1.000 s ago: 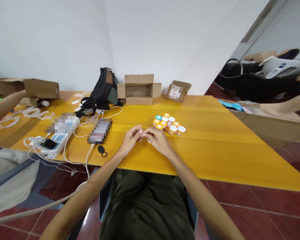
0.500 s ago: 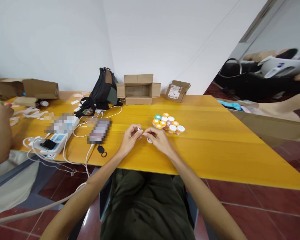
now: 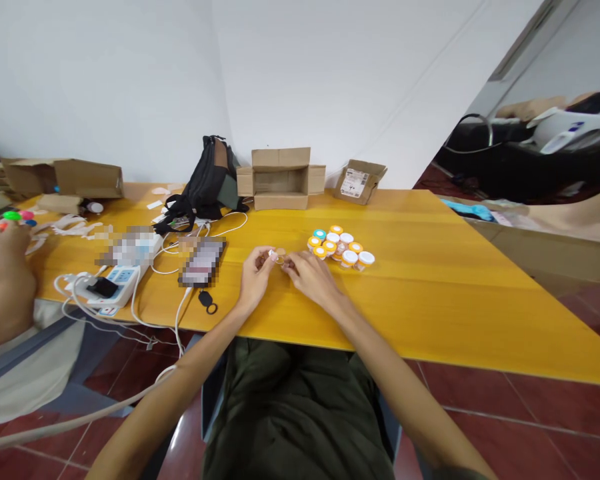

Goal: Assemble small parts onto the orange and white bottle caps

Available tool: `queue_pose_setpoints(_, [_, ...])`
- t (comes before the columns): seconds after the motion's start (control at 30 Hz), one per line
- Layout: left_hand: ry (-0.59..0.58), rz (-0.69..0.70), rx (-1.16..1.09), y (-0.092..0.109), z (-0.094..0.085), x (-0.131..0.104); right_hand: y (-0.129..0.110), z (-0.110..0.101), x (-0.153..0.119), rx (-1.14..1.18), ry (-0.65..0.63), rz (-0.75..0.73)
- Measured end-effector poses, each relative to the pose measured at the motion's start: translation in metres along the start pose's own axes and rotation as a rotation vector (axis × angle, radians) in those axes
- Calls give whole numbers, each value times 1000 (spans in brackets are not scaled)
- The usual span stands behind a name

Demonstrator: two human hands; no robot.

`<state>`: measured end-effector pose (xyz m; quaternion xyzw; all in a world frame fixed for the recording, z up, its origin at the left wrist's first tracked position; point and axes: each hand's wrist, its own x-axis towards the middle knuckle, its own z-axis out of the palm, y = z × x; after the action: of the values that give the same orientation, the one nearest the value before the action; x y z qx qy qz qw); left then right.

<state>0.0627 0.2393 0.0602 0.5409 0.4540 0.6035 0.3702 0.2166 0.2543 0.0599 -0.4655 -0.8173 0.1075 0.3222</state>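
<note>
My left hand (image 3: pixel 255 275) is closed, a small white piece (image 3: pixel 273 254) pinched between thumb and fingertips. It may be a sticker or scrap of paper, too small to tell. Close on its right, my right hand (image 3: pixel 309 275) curls its fingers round the edge of a small clear round jar (image 3: pixel 281 257). The jar sits between both hands, low over the table, partly covered by fingers. Beyond my right hand stands a cluster of similar small jars with orange-rimmed white lids (image 3: pixel 349 257); one has a teal lid (image 3: pixel 319 235).
A phone (image 3: pixel 203 261) on a cable, a black key fob (image 3: pixel 205 298) and a power strip (image 3: pixel 125 280) lie to the left. Behind are a backpack (image 3: pixel 205 177), an open carton (image 3: pixel 281 200) and a smaller box (image 3: pixel 359 183). Another person's hand (image 3: pixel 11 243) works far left.
A clear jar now shows between my hands, where before the fingertips met around the white piece. The white-topped jar beneath my right hand no longer shows. The view has shifted slightly.
</note>
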Motion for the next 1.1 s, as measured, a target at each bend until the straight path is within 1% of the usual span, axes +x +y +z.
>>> queue_pose_setpoints(0.07, [-25,-9,-11,0,1,0,0,0,-1,-24,-23,-31])
queue_pose_setpoints(0.17, [-57,-18,-22,1,2,0,-1,0,-4,-47,-24,-20])
queue_pose_setpoints(0.23, [-63,-19,-23,2,2,0,-1,-2,-6,-46,24,-13])
queue_pose_setpoints(0.3, [-60,-21,-21,1,2,0,-1,-7,-6,-49,102,-23])
queue_pose_setpoints(0.37, [-56,-24,-19,1,2,0,1,-14,-3,-72,173,-33])
queue_pose_setpoints(0.43, [-56,-24,-20,1,2,-1,3,-21,4,-131,204,-21])
queue_pose_setpoints(0.53, [-66,-14,-17,1,2,-1,8,-29,16,-321,170,13])
queue_pose_setpoints(0.63, [-71,-11,-4,0,2,-1,16,-31,25,-530,82,18])
queue_pose_setpoints(0.73, [-67,-7,8,0,2,-1,23,-32,27,-632,-20,61])
queue_pose_setpoints(0.8, [-71,-5,5,-1,2,-1,28,-35,25,-653,-52,94])
queue_pose_setpoints(1.0, [-89,-22,-28,1,3,-2,58,-54,14,-674,-46,146])
queue_pose_setpoints(1.1, [-97,-28,-48,1,4,-2,68,-60,8,-639,46,114])
